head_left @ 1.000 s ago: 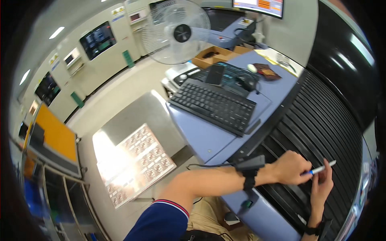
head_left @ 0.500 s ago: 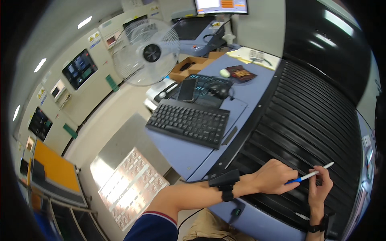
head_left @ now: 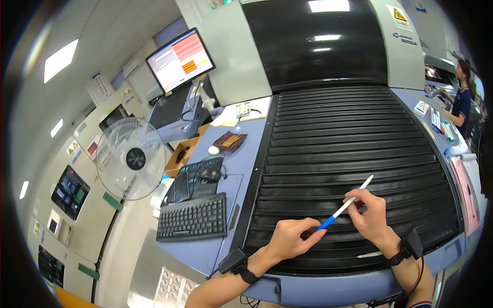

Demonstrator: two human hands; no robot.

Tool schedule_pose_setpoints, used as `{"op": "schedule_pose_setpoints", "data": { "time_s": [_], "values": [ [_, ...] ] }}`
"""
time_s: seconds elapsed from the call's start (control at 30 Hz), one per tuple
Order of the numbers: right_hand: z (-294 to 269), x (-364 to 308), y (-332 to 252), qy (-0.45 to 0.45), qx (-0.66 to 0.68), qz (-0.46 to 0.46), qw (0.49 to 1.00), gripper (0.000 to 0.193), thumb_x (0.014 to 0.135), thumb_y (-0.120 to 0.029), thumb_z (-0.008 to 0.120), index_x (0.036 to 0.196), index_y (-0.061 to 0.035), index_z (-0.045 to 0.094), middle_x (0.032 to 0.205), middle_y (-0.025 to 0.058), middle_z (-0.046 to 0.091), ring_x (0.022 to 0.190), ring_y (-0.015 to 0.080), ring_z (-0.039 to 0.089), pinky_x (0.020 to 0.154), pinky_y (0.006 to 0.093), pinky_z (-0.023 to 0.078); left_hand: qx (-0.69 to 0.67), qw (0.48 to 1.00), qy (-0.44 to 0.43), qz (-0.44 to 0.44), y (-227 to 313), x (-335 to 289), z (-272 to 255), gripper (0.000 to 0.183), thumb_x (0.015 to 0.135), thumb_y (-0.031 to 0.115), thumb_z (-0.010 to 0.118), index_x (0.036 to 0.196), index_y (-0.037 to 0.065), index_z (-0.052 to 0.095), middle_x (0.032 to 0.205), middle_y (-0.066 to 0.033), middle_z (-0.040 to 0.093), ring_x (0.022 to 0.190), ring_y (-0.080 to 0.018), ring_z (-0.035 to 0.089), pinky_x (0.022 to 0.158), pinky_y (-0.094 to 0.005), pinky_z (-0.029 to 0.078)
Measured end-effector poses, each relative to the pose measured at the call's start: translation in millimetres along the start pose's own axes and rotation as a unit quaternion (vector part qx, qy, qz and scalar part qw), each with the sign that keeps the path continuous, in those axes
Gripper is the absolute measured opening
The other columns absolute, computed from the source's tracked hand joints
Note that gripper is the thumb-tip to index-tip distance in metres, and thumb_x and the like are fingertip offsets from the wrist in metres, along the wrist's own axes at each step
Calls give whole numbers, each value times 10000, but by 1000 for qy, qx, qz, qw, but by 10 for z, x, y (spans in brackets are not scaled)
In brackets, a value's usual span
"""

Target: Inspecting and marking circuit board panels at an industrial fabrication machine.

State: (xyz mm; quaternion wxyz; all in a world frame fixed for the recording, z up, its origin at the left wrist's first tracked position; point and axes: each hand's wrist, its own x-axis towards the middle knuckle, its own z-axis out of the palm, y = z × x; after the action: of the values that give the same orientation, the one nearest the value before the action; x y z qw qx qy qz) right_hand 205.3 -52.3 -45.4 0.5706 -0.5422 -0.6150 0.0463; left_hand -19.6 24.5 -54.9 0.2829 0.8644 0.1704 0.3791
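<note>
A slim blue-and-white pen [head_left: 336, 213] is held slantwise above black ribbed slats, its white end pointing up and away to the right. My left hand [head_left: 297, 237] pinches the blue end between thumb and fingers. Farther up, my right hand [head_left: 368, 211] grips the white part, its fingertips closed around it. Under both hands spreads the black slatted bed [head_left: 328, 154]. A second thin white pen-like object [head_left: 370, 254] lies on the slats beside my right wrist, which may cover part of it. Black bands with small boxes are strapped to both my wrists.
On the left ledge are a black keyboard [head_left: 192, 216], a mouse [head_left: 209, 174], a phone [head_left: 182, 186] and a brown packet [head_left: 229, 141]. A fan [head_left: 134, 159] stands beyond. Pink sheets [head_left: 465, 197] lie at the right edge; a person [head_left: 461, 102] works farther back.
The view has swung to the right, bringing the whole slatted bed and the right-hand ledge into sight. Both hands still hold the pen, and my left fingers now pinch its blue end more visibly.
</note>
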Motion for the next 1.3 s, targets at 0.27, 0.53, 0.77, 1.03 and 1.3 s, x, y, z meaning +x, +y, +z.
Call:
{"op": "schedule_pose_setpoints", "data": {
  "time_s": [0.27,0.53,0.77,1.03,1.3],
  "values": [
    [-21,-34,9,4,1,10,1000,224,846,27,728,1062,-22,697,772,94,697,660,178,697,603,290,557,-2,1000,11,3,95,4,-13,127,869,119,813,935,29,753,763,-88,748,621,-178,722,577,-276,552],
    [10,-25,151,-18,17,18,1000,242,858,-41,748,1093,-52,693,763,94,690,658,194,695,627,318,564,71,997,11,24,92,40,-2,136,832,152,841,865,43,765,732,-86,737,594,-198,710,552,-297,543],
    [-12,-20,107,-44,23,34,998,236,891,-77,723,1122,-53,675,784,120,705,707,275,721,656,363,573,88,996,8,14,83,21,-8,160,796,156,863,857,53,757,743,-90,742,600,-215,721,568,-306,550],
    [-43,-39,90,-40,26,25,999,241,899,-26,726,1133,-28,673,764,63,703,664,155,686,622,295,554,91,996,3,0,43,-14,22,162,798,122,851,881,19,755,698,-111,729,622,-199,732,605,-287,560],
    [-62,27,218,-9,10,28,1000,201,923,-55,736,1110,-12,678,772,62,719,654,114,676,612,279,546,46,998,31,-5,-17,-66,-22,198,826,78,823,960,8,695,721,-117,735,645,-181,739,611,-285,575]
  ]
}}
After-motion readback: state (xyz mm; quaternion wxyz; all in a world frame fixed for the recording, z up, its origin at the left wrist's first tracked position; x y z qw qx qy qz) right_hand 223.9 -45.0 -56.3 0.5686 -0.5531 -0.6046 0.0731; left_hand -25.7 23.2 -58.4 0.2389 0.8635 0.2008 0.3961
